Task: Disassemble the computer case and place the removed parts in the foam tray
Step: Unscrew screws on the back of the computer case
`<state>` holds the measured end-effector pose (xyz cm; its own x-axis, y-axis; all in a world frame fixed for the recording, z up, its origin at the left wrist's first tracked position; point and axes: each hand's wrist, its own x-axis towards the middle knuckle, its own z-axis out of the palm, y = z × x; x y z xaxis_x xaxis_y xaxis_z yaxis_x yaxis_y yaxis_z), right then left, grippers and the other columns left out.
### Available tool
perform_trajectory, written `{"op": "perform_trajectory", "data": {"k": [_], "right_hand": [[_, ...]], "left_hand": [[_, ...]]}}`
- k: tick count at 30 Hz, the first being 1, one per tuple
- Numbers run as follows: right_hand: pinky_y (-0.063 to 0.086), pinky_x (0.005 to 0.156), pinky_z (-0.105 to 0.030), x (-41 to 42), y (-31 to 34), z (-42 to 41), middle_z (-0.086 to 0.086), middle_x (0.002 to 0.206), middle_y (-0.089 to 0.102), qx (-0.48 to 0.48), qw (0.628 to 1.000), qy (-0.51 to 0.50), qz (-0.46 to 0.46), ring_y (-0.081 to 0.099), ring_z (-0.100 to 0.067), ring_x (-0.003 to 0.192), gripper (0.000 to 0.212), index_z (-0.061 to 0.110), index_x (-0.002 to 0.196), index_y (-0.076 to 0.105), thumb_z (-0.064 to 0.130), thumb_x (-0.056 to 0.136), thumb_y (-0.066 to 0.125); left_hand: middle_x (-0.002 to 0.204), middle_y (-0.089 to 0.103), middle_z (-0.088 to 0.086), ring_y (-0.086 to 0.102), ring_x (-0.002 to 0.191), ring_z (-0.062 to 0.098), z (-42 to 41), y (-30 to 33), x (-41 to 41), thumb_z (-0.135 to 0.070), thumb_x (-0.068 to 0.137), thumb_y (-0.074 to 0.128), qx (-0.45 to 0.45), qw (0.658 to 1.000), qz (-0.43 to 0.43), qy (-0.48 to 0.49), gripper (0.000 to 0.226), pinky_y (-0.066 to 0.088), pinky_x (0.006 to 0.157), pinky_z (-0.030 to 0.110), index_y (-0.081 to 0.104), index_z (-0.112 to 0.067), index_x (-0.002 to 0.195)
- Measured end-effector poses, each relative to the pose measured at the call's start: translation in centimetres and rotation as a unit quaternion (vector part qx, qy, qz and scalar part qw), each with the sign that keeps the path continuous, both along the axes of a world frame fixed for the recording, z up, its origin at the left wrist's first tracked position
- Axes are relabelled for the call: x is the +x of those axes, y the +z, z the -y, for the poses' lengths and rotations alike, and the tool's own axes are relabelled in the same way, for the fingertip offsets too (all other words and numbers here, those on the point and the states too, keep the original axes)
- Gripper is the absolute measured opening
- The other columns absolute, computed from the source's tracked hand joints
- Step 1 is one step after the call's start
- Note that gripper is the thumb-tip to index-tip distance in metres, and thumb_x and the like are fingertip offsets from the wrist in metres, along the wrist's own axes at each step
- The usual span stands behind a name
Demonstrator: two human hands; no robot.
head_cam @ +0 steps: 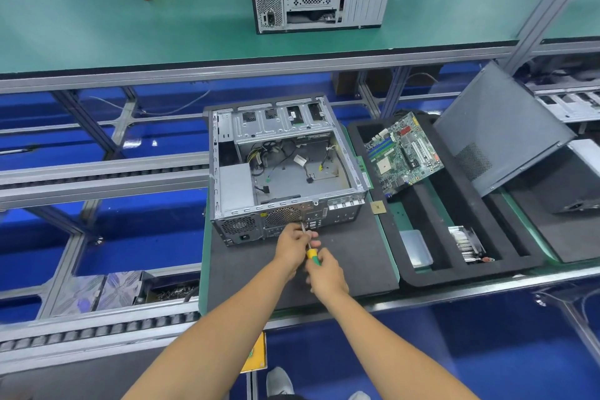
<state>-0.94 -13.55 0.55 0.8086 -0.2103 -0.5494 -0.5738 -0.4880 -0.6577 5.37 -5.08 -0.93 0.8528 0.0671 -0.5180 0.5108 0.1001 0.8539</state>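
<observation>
You have the computer case [285,169] lying on its side on the dark mat [350,256] of the counter, open face up and rear panel turned toward you, which puts the back screws within easy reach. Your right hand [326,273] has its fingers curled round the yellow-and-green handle of the screwdriver [312,252], while your left hand [293,245] pinches the shaft near the tip, probably to steady it against the rear panel beside the fan grille; whether the tip sits in a screw is too small to tell. The foam tray [418,279] lies just to the right of the case, close enough for short transfers, and it already holds the motherboard [402,153], tilted against the tray's edge, and a heatsink [467,242] in a nearer slot. The side panel [496,127] leans further right, out of your working space.
</observation>
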Motion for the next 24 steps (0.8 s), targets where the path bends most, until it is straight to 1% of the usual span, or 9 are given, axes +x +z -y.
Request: {"op": "perform_trajectory", "data": {"k": [4,8,12,15,16,19,22,24], "right_hand": [[0.060,0.080,-0.043,0.05,0.10,-0.10,0.002,0.082,0.071,-0.012,1.000,0.003,0.002,0.069,-0.021,0.080,0.013,0.025,0.090,0.055,0.034,0.097,0.050],[0.060,0.080,-0.044,0.11,0.14,-0.16,0.003,0.084,0.071,-0.016,1.000,0.006,0.004,0.069,-0.020,0.081,0.012,0.026,0.090,0.055,0.035,0.097,0.050],[0.057,0.074,-0.038,0.01,0.03,-0.31,0.003,0.083,0.071,-0.023,1.000,0.007,0.008,0.068,-0.020,0.079,0.012,0.026,0.088,0.054,0.035,0.096,0.050],[0.049,0.067,-0.033,0.05,-0.02,-0.36,0.004,0.082,0.070,-0.034,0.999,0.015,0.016,0.067,-0.018,0.078,0.011,0.028,0.086,0.051,0.036,0.094,0.052],[0.051,0.068,-0.034,0.12,-0.01,-0.39,0.004,0.082,0.070,-0.029,0.999,0.015,0.014,0.067,-0.018,0.078,0.011,0.028,0.086,0.052,0.036,0.094,0.052],[0.059,0.077,-0.042,0.19,0.01,-0.46,0.002,0.082,0.071,-0.010,1.000,0.008,0.003,0.069,-0.022,0.081,0.011,0.026,0.088,0.054,0.035,0.094,0.050],[0.059,0.078,-0.043,-0.04,-0.13,-0.43,0.003,0.083,0.070,-0.015,1.000,0.012,0.004,0.069,-0.021,0.080,0.010,0.027,0.089,0.054,0.035,0.093,0.049],[0.060,0.078,-0.043,-0.06,-0.09,-0.31,0.003,0.083,0.070,-0.016,1.000,0.015,0.008,0.068,-0.020,0.081,0.010,0.027,0.089,0.054,0.035,0.093,0.050]], "left_hand": [[0.106,0.074,0.015,0.072,0.079,0.019,-0.11,0.15,0.02,0.000,0.104,0.051,-0.006,1.000,0.001,0.007,0.014,0.061,0.067,0.029,0.050,-0.008,0.116],[0.104,0.075,0.013,0.072,0.083,0.021,-0.22,0.09,0.11,-0.002,0.104,0.053,-0.011,1.000,-0.002,0.010,0.016,0.061,0.070,0.032,0.053,-0.002,0.120],[0.103,0.075,0.013,0.073,0.079,0.019,-0.27,-0.07,0.07,-0.001,0.103,0.053,-0.012,1.000,0.000,0.019,0.016,0.060,0.064,0.027,0.053,-0.001,0.120],[0.105,0.075,0.013,0.073,0.079,0.018,-0.37,-0.10,0.08,0.000,0.103,0.052,-0.011,1.000,0.003,0.023,0.016,0.060,0.065,0.028,0.054,-0.001,0.120],[0.105,0.075,0.013,0.073,0.079,0.019,-0.39,-0.06,0.11,0.000,0.103,0.052,-0.011,1.000,0.003,0.022,0.016,0.061,0.066,0.029,0.054,-0.001,0.119],[0.107,0.074,0.015,0.071,0.076,0.020,-0.32,0.09,0.14,0.003,0.103,0.050,-0.003,1.000,0.009,0.016,0.016,0.060,0.064,0.029,0.051,-0.001,0.119],[0.109,0.073,0.018,0.071,0.075,0.018,-0.29,-0.01,0.00,0.006,0.102,0.047,0.006,1.000,0.008,0.009,0.021,0.060,0.065,0.028,0.048,-0.002,0.121],[0.109,0.074,0.017,0.071,0.077,0.020,-0.27,-0.10,-0.01,0.006,0.102,0.048,0.001,1.000,0.005,0.010,0.021,0.061,0.070,0.032,0.049,-0.002,0.121]]}}
